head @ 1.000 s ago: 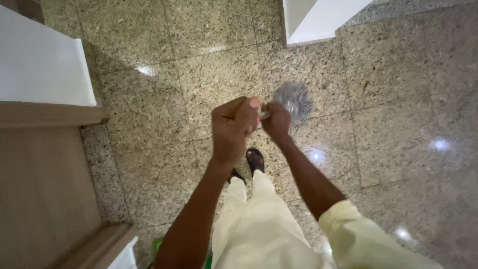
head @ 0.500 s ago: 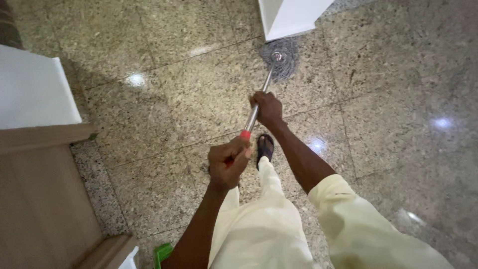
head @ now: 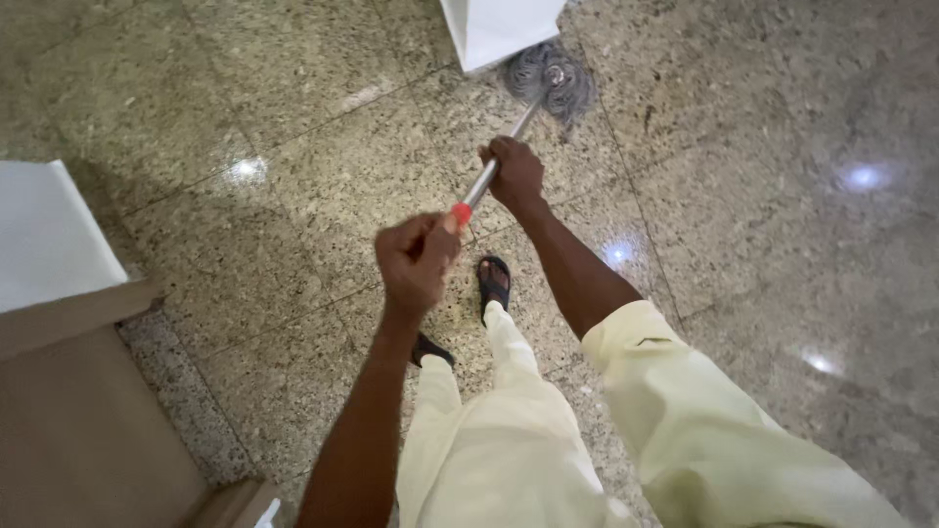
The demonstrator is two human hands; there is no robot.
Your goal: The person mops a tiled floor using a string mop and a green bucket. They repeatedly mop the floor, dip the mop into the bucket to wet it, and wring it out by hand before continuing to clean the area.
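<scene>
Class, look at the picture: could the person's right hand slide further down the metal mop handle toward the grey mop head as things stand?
Probably yes. The right hand already grips the mop handle, and the bare stretch of handle between it and the mop head looks free.

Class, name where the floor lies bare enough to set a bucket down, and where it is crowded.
Bare granite floor right of the mop head, and left between the white panel and mop handle. Crowded: the white post touching the mop, and around the feet.

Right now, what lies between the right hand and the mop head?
In the head view, only the bare metal mop handle spans from the right hand to the grey mop head, above speckled floor.
</scene>
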